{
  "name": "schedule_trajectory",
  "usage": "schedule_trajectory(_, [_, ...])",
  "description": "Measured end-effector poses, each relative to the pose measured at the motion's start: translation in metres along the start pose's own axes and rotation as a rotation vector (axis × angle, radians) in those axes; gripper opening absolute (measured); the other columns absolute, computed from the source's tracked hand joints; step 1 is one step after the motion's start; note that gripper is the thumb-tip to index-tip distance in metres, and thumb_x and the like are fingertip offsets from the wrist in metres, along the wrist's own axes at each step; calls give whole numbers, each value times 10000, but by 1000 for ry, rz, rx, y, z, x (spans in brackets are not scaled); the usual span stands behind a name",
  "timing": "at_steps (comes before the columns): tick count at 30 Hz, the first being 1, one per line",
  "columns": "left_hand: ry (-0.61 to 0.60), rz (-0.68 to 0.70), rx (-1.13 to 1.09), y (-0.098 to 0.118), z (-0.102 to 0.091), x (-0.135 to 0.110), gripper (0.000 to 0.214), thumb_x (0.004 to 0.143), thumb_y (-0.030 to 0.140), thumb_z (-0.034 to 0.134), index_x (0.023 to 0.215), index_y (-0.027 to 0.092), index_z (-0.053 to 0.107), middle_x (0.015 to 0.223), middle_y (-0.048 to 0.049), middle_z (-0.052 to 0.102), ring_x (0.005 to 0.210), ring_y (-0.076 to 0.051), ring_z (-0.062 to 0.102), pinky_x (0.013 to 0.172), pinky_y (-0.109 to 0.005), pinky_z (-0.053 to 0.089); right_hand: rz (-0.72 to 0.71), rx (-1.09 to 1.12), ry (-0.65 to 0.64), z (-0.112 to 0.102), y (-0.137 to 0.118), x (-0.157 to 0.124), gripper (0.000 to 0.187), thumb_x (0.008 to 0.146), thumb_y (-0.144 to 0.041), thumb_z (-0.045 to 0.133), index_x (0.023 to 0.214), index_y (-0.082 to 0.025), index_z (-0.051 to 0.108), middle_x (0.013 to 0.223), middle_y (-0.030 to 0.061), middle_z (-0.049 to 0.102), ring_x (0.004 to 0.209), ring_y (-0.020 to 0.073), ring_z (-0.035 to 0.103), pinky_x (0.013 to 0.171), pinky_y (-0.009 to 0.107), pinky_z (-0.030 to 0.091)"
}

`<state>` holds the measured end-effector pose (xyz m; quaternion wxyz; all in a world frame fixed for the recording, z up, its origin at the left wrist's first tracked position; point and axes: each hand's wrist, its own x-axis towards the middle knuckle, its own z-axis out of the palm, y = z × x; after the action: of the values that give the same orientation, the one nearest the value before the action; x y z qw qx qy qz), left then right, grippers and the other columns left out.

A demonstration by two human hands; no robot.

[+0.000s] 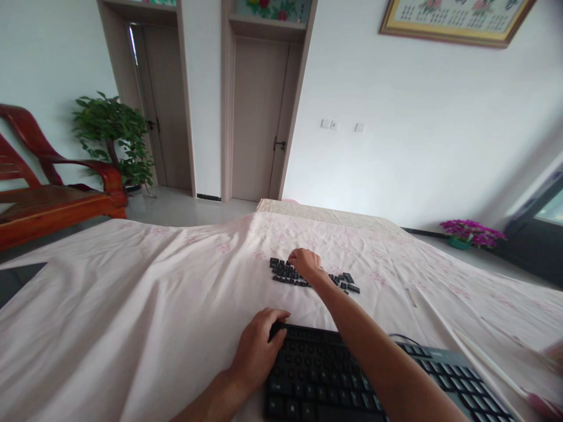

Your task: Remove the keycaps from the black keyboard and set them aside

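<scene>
A black keyboard [321,375] lies in front of me, with bare round key sockets in its upper left part and keycaps on its lower rows. My left hand [259,340] holds its upper left corner, thumb on top. Beyond it, loose black keycaps [285,272] lie in rough rows on the cloth. My right hand [305,261] reaches across the keyboard to the left end of these rows, fingertips pinched together at the back row. Whether a keycap is between them is hidden. My right forearm covers part of the keyboard and some keycaps.
A pale floral cloth [197,281] covers the table in folds. Right of the black keyboard lies a second keyboard [457,381], with a cable behind it. A thin stick-like item [411,298] lies farther right. A wooden chair [65,176] stands at the left.
</scene>
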<state>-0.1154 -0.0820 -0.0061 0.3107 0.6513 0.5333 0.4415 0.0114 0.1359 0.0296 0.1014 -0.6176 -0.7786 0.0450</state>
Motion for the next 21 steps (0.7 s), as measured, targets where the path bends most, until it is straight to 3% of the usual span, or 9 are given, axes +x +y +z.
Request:
schedule_trajectory(9, [-4, 8, 31, 2, -2, 1, 332, 774, 140, 489, 1070, 214, 618, 1049, -37, 635, 1017, -182, 565, 934, -294, 407, 9, 18, -6, 0, -1, -2, 190, 793, -330, 578, 877, -257, 731, 922, 67, 707, 889, 226, 636, 663, 260, 392])
schedule_trajectory(16, [-3, 24, 40, 0, -1, 0, 319, 784, 139, 498, 1072, 211, 615, 1056, -42, 638, 1022, -188, 571, 941, -316, 413, -44, 100, 67, -31, -1, -28, 406, 932, -405, 352, 935, -187, 695, 925, 98, 694, 885, 216, 629, 682, 264, 402])
schedule_trajectory(19, [-5, 52, 53, -1, 0, 0, 312, 796, 139, 496, 1076, 214, 613, 1061, -36, 637, 1025, -181, 571, 947, -319, 413, -167, 190, 60, -51, 1, -56, 503, 986, -393, 178, 1018, -229, 653, 965, 34, 688, 877, 140, 622, 726, 221, 409])
schedule_trajectory(21, [0, 68, 71, -3, 0, 0, 294, 799, 142, 500, 1058, 213, 619, 1054, -34, 638, 1023, -182, 570, 948, -325, 415, -425, 278, 97, -62, 4, -82, 481, 990, -343, 189, 1005, -203, 649, 976, 52, 678, 904, 150, 606, 782, 242, 403])
